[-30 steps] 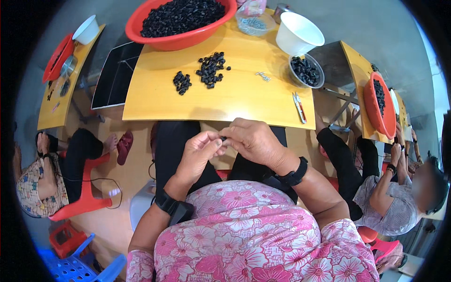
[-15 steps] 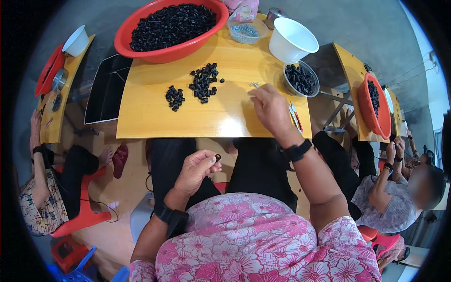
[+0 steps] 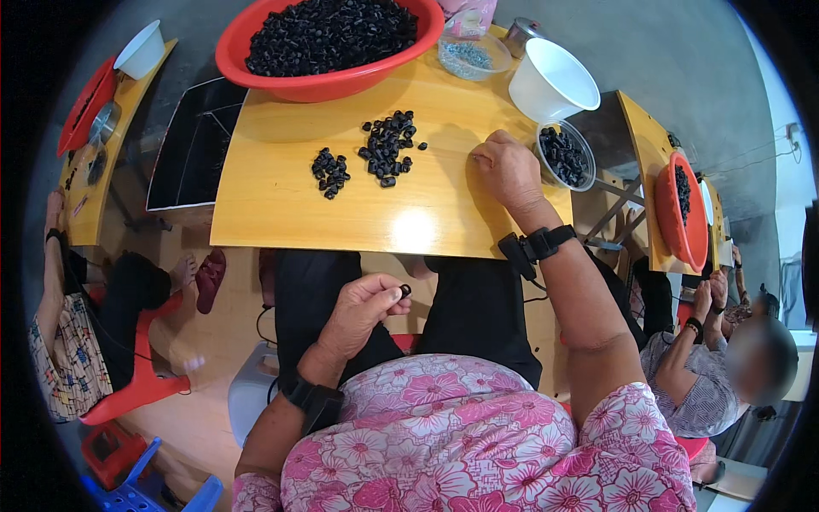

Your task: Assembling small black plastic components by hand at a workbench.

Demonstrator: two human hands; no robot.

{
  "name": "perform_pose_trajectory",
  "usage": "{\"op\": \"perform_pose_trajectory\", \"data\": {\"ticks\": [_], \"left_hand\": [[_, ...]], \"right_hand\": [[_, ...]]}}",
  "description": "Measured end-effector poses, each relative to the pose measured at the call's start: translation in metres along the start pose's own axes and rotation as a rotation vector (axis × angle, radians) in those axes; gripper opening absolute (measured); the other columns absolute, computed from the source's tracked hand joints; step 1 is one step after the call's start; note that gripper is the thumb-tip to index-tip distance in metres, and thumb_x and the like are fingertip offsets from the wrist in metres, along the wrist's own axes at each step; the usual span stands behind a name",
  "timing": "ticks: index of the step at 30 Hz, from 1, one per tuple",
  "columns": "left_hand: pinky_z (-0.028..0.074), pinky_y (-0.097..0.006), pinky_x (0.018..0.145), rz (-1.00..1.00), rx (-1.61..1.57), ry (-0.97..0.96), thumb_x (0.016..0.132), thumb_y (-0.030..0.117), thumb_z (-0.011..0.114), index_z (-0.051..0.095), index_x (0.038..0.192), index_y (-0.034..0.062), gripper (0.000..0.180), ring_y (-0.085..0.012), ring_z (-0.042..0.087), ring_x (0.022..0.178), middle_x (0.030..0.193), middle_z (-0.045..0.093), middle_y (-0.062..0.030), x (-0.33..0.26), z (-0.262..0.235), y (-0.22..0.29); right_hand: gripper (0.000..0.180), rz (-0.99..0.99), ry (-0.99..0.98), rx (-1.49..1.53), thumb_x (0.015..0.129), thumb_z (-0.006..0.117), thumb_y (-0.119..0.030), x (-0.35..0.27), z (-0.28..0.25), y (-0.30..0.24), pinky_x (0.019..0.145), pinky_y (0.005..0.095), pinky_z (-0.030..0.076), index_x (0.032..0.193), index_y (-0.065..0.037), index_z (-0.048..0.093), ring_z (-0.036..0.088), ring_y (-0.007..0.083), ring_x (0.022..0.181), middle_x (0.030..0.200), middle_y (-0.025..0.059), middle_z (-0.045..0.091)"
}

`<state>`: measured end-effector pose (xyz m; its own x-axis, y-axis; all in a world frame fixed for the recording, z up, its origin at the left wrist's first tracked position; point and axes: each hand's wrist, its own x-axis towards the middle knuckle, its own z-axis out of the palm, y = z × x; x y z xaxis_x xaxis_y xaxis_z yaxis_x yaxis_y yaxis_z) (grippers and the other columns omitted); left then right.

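Note:
My left hand (image 3: 363, 311) is held over my lap, with a small black plastic piece (image 3: 405, 291) pinched between thumb and forefinger. The piece has a round opening at its end. My right hand (image 3: 510, 173) rests low over the right side of the yellow table (image 3: 299, 226), fingertips pressed together near the surface. Whatever lies in or under those fingertips is hidden. Beside that hand stands a clear tub (image 3: 583, 181) of black pieces. Left of it, two loose groups of similar black pieces, a larger pile (image 3: 388, 147) and a smaller pile (image 3: 330, 172), lie on the tabletop.
A big red basin (image 3: 341, 88) heaped with black pieces fills the far left. Behind my right hand are a clear bowl of small metal screws (image 3: 467, 58), a white bucket (image 3: 554, 81) and a metal pot (image 3: 523, 36). Other people sit at tables on both sides.
My right hand has come down onto the spot where a few small screws lay, covering them. The scissors beside it are no longer visible. My left hand keeps its pinch.

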<state>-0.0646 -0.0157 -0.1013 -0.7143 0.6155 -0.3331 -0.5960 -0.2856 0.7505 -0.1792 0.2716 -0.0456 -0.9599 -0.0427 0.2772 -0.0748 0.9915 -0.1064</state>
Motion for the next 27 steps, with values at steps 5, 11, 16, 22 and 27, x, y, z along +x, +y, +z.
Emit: {"op": "perform_pose_trajectory", "data": {"ticks": [5,11,16,22,27], "left_hand": [[0.052,-0.03,0.081,0.004,0.008,0.003,0.096,0.009,0.052,0.061,0.103,0.0014,0.014,-0.0113,0.06,0.082,0.091,0.062,-0.0048,0.0,0.001,-0.001],[0.052,-0.029,0.08,0.036,0.005,0.004,0.097,0.01,0.052,0.061,0.102,0.0018,0.013,-0.0112,0.059,0.081,0.09,0.062,-0.0046,0.004,0.001,-0.003],[0.049,-0.022,0.072,0.041,-0.017,0.044,0.097,0.013,0.054,0.064,0.097,0.0012,0.016,-0.008,0.059,0.077,0.086,0.065,-0.0039,0.005,0.003,-0.005],[0.048,-0.023,0.072,0.076,-0.076,0.045,0.097,0.015,0.054,0.064,0.097,0.0017,0.017,-0.0087,0.058,0.075,0.087,0.064,-0.0035,0.003,0.006,-0.006],[0.051,-0.029,0.08,0.064,-0.03,0.022,0.098,0.018,0.053,0.059,0.101,0.0033,0.016,-0.0098,0.058,0.079,0.089,0.061,-0.0028,0.005,0.001,-0.009]], "right_hand": [[0.008,-0.216,0.067,0.124,0.073,0.062,-0.005,0.005,0.003,0.0,0.071,0.0387,0.052,0.078,-0.006,0.068,0.062,0.0296,0.082,0.083,0.0089,0.063],[0.01,-0.354,0.093,0.267,0.072,0.059,-0.002,0.004,0.01,-0.004,0.072,0.0381,0.052,0.078,-0.006,0.066,0.062,0.0307,0.081,0.084,0.0106,0.065],[0.011,-0.365,0.062,0.276,0.071,0.059,-0.002,0.003,0.009,-0.008,0.071,0.0382,0.053,0.079,-0.007,0.065,0.062,0.0303,0.081,0.083,0.0104,0.065],[0.013,-0.422,0.053,0.277,0.07,0.06,-0.001,-0.001,0.007,-0.01,0.071,0.0383,0.052,0.081,-0.007,0.065,0.061,0.0316,0.079,0.082,0.0111,0.063],[0.017,-0.142,0.039,0.605,0.079,0.064,0.001,-0.009,-0.004,-0.008,0.071,0.0278,0.051,0.094,-0.005,0.068,0.062,0.016,0.078,0.086,0.0058,0.066]]}}
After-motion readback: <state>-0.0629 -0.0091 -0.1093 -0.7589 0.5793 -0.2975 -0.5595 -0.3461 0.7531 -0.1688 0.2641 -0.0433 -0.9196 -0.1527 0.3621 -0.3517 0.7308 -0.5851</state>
